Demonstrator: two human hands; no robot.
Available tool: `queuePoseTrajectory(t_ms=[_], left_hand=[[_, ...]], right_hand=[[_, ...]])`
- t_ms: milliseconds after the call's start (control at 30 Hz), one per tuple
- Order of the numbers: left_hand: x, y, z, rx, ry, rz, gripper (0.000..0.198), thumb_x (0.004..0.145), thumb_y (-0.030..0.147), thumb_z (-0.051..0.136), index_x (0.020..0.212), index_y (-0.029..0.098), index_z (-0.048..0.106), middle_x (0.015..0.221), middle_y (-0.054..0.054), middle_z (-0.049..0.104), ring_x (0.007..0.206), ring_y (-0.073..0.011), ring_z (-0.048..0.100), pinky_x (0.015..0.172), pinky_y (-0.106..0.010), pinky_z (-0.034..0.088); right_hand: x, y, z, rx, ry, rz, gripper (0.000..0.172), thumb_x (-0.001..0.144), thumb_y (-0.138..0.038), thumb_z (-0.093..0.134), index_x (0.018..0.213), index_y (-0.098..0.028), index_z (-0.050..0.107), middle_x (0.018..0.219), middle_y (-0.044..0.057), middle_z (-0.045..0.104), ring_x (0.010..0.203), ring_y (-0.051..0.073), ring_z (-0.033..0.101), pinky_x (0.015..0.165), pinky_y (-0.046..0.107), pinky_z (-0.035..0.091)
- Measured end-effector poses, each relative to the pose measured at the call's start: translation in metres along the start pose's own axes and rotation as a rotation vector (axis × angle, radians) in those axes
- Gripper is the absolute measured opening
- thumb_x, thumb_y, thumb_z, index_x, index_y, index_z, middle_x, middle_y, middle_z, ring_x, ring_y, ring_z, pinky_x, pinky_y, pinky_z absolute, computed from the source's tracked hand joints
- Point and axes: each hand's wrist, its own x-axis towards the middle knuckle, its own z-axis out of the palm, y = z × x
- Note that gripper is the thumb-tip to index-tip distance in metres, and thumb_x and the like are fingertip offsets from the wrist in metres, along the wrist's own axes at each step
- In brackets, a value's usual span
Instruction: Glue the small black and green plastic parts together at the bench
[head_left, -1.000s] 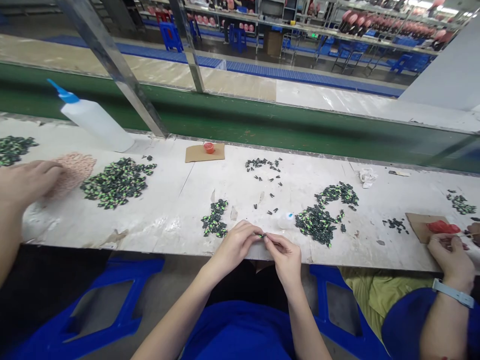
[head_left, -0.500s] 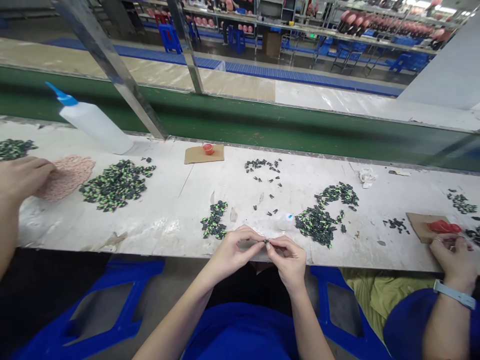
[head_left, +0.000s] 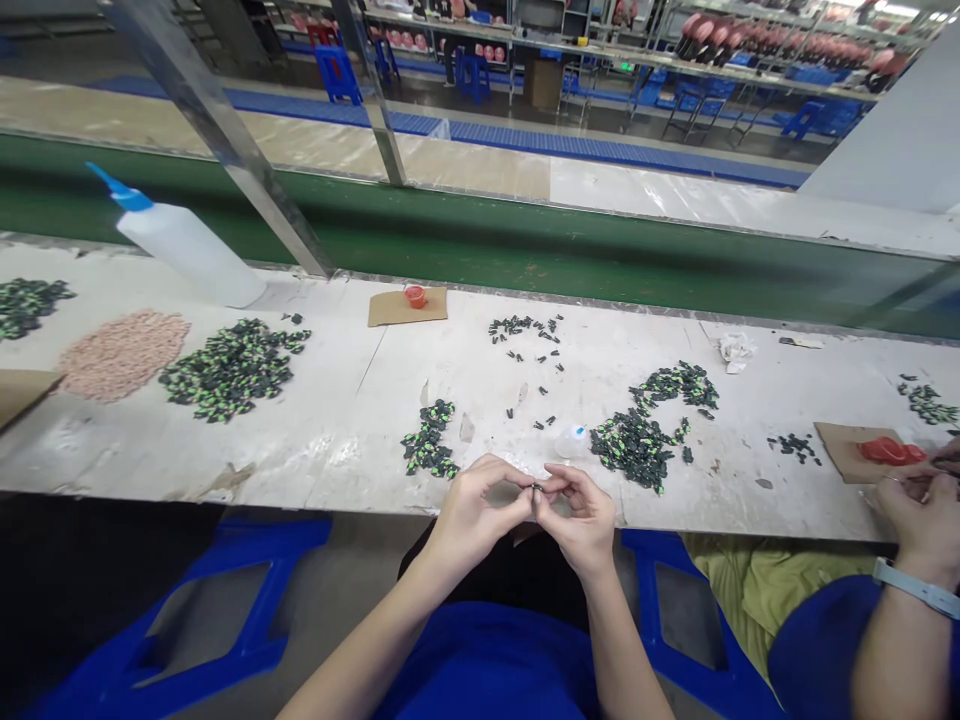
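My left hand (head_left: 480, 505) and my right hand (head_left: 577, 515) meet fingertip to fingertip at the table's front edge. Pinched between them is a small black part (head_left: 537, 488), mostly covered by the fingers. A small pile of black-and-green parts (head_left: 427, 440) lies just left of my hands. To the right sits a larger pile of black-and-green parts (head_left: 634, 450), with a small white bottle with a blue tip (head_left: 574, 441) beside it. Loose black pieces (head_left: 525, 327) are scattered farther back.
A large white squeeze bottle (head_left: 191, 250) leans at the left, behind pink pieces (head_left: 124, 355) and another dark pile (head_left: 232, 370). Cardboard (head_left: 386, 310) bears a red cup (head_left: 415, 297). At right, a co-worker's hands (head_left: 919, 510) are near red material (head_left: 889, 451) on cardboard.
My hands stay together, with the fingers shifted slightly around the small part. The co-worker's hand at the left has left the pink pieces, and cardboard now shows there.
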Motion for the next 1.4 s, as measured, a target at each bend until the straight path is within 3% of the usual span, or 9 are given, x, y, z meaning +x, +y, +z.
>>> queuePoseTrajectory(t_ms=[233, 500, 667, 767, 833, 1000, 1100, 1200, 1400], left_hand=[[-0.008, 0.002, 0.002, 0.014, -0.007, 0.024, 0.004, 0.074, 0.017, 0.069, 0.074, 0.019, 0.072, 0.074, -0.004, 0.071, 0.073, -0.0176, 0.066, 0.068, -0.028, 0.053], [-0.003, -0.001, -0.004, 0.002, -0.068, 0.122, 0.018, 0.083, 0.023, 0.065, 0.1, 0.02, 0.07, 0.087, -0.006, 0.072, 0.082, -0.0183, 0.068, 0.077, -0.031, 0.056], [-0.002, 0.001, -0.005, 0.013, -0.098, 0.143, 0.012, 0.086, 0.022, 0.063, 0.091, 0.021, 0.073, 0.087, -0.007, 0.074, 0.083, -0.0193, 0.068, 0.077, -0.032, 0.055], [0.001, -0.005, -0.014, 0.108, -0.095, 0.135, 0.013, 0.084, 0.027, 0.065, 0.094, 0.022, 0.072, 0.089, -0.006, 0.074, 0.085, -0.0209, 0.068, 0.08, -0.035, 0.054], [0.005, -0.015, -0.028, 0.226, -0.054, 0.102, 0.019, 0.082, 0.03, 0.067, 0.099, 0.023, 0.071, 0.093, -0.006, 0.074, 0.089, -0.023, 0.067, 0.084, -0.038, 0.053], [0.025, -0.05, -0.072, 0.539, 0.255, 0.012, 0.021, 0.087, 0.025, 0.052, 0.094, 0.023, 0.071, 0.095, -0.006, 0.074, 0.094, -0.0273, 0.065, 0.084, -0.042, 0.051], [0.04, -0.065, -0.079, 0.664, 0.342, 0.076, 0.025, 0.085, 0.019, 0.049, 0.091, 0.025, 0.072, 0.09, -0.005, 0.075, 0.091, -0.0285, 0.062, 0.082, -0.043, 0.048], [0.054, -0.074, -0.074, 0.745, 0.352, 0.1, 0.02, 0.083, 0.02, 0.053, 0.084, 0.024, 0.072, 0.085, -0.008, 0.074, 0.089, -0.0308, 0.058, 0.079, -0.046, 0.045], [0.058, -0.071, -0.071, 0.738, 0.289, 0.11, 0.023, 0.085, 0.017, 0.051, 0.078, 0.024, 0.071, 0.082, -0.009, 0.071, 0.086, -0.03, 0.054, 0.078, -0.045, 0.043]], right_hand=[[-0.003, 0.001, -0.002, 0.061, -0.038, -0.012, 0.032, 0.066, -0.015, 0.073, 0.098, -0.021, 0.069, 0.066, -0.001, 0.065, 0.056, 0.011, 0.062, 0.055, 0.023, 0.056], [0.005, -0.008, -0.003, 0.133, 0.01, 0.021, 0.03, 0.069, -0.023, 0.073, 0.098, -0.02, 0.068, 0.065, 0.0, 0.065, 0.058, 0.013, 0.063, 0.056, 0.025, 0.056], [0.004, -0.008, -0.003, 0.121, -0.026, 0.033, 0.031, 0.07, -0.024, 0.072, 0.1, -0.021, 0.068, 0.068, 0.001, 0.067, 0.059, 0.013, 0.063, 0.057, 0.026, 0.056], [0.004, -0.005, -0.01, 0.034, -0.01, 0.013, 0.028, 0.07, -0.022, 0.072, 0.098, -0.02, 0.069, 0.071, 0.002, 0.068, 0.06, 0.014, 0.064, 0.057, 0.027, 0.056], [0.005, -0.002, -0.021, -0.063, 0.104, -0.041, 0.021, 0.073, -0.022, 0.07, 0.094, -0.02, 0.069, 0.076, 0.003, 0.069, 0.063, 0.015, 0.065, 0.059, 0.028, 0.056], [0.016, 0.006, -0.054, -0.444, 0.454, -0.241, 0.021, 0.081, -0.029, 0.063, 0.1, -0.018, 0.066, 0.096, 0.01, 0.066, 0.088, 0.024, 0.064, 0.074, 0.04, 0.055], [0.021, 0.008, -0.055, -0.73, 0.419, -0.338, 0.036, 0.081, -0.036, 0.065, 0.113, -0.02, 0.062, 0.113, 0.013, 0.061, 0.118, 0.033, 0.049, 0.095, 0.056, 0.044], [0.024, 0.011, -0.041, -0.882, 0.292, -0.359, 0.043, 0.079, -0.045, 0.066, 0.115, -0.022, 0.06, 0.12, 0.013, 0.057, 0.129, 0.037, 0.034, 0.101, 0.062, 0.035], [0.034, 0.017, -0.019, -0.857, 0.238, -0.319, 0.027, 0.084, -0.043, 0.061, 0.1, -0.021, 0.06, 0.119, 0.015, 0.057, 0.133, 0.037, 0.028, 0.102, 0.061, 0.034]])
